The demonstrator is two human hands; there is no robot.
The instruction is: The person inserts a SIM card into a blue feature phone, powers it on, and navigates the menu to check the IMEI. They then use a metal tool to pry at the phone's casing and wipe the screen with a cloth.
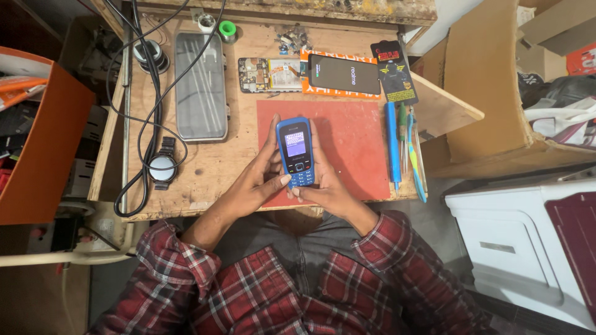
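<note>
The blue keypad phone [295, 152] is held upright in both hands over the near edge of the red mat [354, 133], whole and switched on, its small screen lit, so by the look of it the handset is assembled and being tried out, with any further checking still to come. Going from the left, black cables [149, 93] loop down the bench beside a wristwatch [162, 164] and a long glass panel [200, 87]. The left hand [261, 180] is closed around the phone's left side with its thumb on the keys; the right hand [326, 186] wraps the other side. An opened phone body [270, 74] and a black smartphone [343, 73] lie beyond the mat, well apart from the hands. Screwdrivers [403, 146] line the bench's right edge, near the mat, leaving little room there
</note>
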